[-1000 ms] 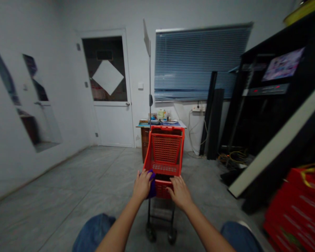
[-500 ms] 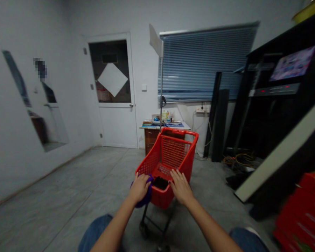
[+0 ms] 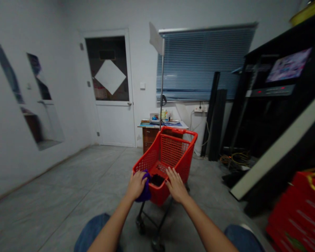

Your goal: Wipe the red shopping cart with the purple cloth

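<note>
left hand (image 3: pixel 135 185) grips cloth (image 3: pixel 146 189), right hand (image 3: pixel 175 185) on cart (image 3: pixel 174 152)

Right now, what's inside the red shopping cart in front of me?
A dark object lies low in the red shopping cart; what it is cannot be told. The left hand and the purple cloth it holds cover the near left corner, so anything below there is hidden.

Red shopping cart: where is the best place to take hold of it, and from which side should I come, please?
Take the near top rim of the red shopping cart from behind and above, where the left hand, over a purple cloth, and the right hand lie. This rim runs crosswise at the closest end, so it is probably easiest to grip.
</note>
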Motion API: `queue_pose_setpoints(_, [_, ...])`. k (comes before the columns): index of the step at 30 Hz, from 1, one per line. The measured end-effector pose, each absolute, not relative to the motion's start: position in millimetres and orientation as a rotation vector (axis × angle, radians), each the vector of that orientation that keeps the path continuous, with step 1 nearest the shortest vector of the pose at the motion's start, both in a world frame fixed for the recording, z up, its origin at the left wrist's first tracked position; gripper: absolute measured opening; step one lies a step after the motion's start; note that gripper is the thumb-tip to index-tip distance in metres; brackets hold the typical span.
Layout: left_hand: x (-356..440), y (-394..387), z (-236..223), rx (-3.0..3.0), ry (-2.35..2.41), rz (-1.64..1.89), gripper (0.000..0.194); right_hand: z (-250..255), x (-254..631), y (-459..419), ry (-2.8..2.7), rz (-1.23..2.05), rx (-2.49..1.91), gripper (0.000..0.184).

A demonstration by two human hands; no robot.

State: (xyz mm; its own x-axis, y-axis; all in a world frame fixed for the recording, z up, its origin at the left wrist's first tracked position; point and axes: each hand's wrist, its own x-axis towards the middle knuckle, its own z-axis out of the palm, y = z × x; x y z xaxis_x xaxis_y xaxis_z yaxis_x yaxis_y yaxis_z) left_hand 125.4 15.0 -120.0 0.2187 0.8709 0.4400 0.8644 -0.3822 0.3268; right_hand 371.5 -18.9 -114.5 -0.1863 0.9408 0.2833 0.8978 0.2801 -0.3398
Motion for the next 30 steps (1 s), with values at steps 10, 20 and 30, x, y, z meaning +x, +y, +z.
queue_pose_setpoints(10, [185.0,-24.4,-129.0,2.579,1.539,0.888,0.031,-117.7,378.9,-17.7,-2.093,0.047,-1.699,0.057])
queue_pose_setpoints(20, [142.8,9.7,-131.7,2.405,1.86,1.044,0.032,-122.8,364.1,-11.2,-2.063,0.027,-1.722,0.058])
queue_pose_setpoints(30, [198.8,-32.2,-135.2,2.491,1.68,1.05,0.032,-122.7,371.2,-13.5,-2.095,-0.031,-1.725,0.056])
